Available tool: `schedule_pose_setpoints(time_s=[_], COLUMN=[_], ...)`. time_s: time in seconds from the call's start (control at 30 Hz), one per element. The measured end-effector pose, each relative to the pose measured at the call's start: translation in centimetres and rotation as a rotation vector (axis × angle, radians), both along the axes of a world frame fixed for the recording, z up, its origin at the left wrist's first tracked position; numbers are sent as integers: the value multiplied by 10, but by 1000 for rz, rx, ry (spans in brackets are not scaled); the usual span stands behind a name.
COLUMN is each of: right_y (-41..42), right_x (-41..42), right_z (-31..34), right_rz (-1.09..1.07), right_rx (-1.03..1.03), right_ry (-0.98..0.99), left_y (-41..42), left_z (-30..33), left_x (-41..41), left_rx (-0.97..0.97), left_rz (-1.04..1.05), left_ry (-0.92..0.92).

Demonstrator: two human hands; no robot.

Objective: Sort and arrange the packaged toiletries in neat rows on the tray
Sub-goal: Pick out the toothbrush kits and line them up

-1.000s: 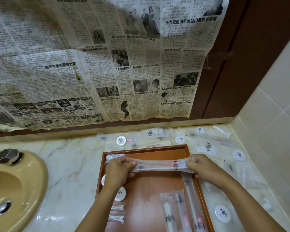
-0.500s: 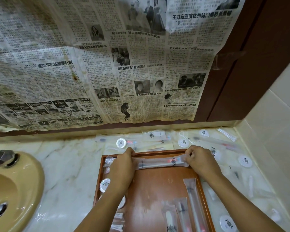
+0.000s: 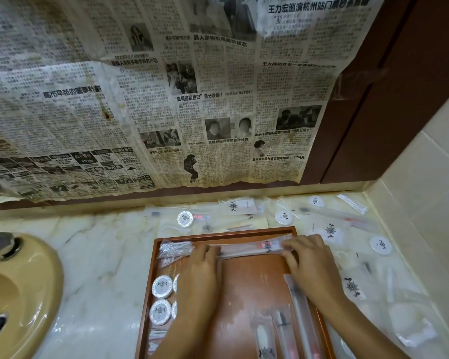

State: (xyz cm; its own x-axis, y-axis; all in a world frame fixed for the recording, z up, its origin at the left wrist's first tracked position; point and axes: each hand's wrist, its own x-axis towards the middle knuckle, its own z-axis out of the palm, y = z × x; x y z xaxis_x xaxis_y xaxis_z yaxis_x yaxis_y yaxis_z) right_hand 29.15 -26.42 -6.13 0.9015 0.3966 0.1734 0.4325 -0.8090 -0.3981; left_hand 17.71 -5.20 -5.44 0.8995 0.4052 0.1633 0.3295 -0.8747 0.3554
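left hand [image 3: 205,265] and right hand [image 3: 307,257] pressing long clear packet [image 3: 246,250] at wooden tray [image 3: 151,294] far edge

On the newspaper [image 3: 151,99] taped above the counter I read "高市早苗的圓夢計劃" at its left, "王力宏巡演杭州站门票" at its top right, and "真假迪丽热巴" near its middle; the small print is too fine for me. Below the newspaper, the packets carry only a dark emblem; I can read no words.

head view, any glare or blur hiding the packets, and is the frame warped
Head view: clear wrappers in the tray catch glare; both hands, left hand and right hand, and the long packet look slightly motion-blurred; wide-angle warp bends the counter edge.
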Motion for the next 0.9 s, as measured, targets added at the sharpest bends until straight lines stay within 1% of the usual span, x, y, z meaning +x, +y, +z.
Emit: schedule_pose_setpoints(time_s=[0.1,0.27,0.47,0.57,0.67,0.73,0.83,0.9], right_y=[-2,-2,3,4,3,1,-5,-11], right_x=[-9,-16,-18,-18,-17,-17,-15,-17], right_z=[-11,-14,-6,-3,-2,1,7,11], right_rz=[-11,-14,30,37,40,41,13,-16], right_rx=[-95,-222,-278,-300,-269,-214,-82,11], right_ry=[7,110,204,240,265,290,299,264], left_y=[-16,-21,-17,-17,-18,-16,-17,-20], left_z=[-22,-37,-36,-36,-33,-31,-25,-22], left_x=[-7,-10,-5,-7,-8,-9,-10,-11], left_rx=[53,50,27,-21,-79,-85,-109,-132], left_rz=[-32,-8,-9,-7,-23,-29,-34,-46], left_ry=[58,199,165,138,88,81,86,76])
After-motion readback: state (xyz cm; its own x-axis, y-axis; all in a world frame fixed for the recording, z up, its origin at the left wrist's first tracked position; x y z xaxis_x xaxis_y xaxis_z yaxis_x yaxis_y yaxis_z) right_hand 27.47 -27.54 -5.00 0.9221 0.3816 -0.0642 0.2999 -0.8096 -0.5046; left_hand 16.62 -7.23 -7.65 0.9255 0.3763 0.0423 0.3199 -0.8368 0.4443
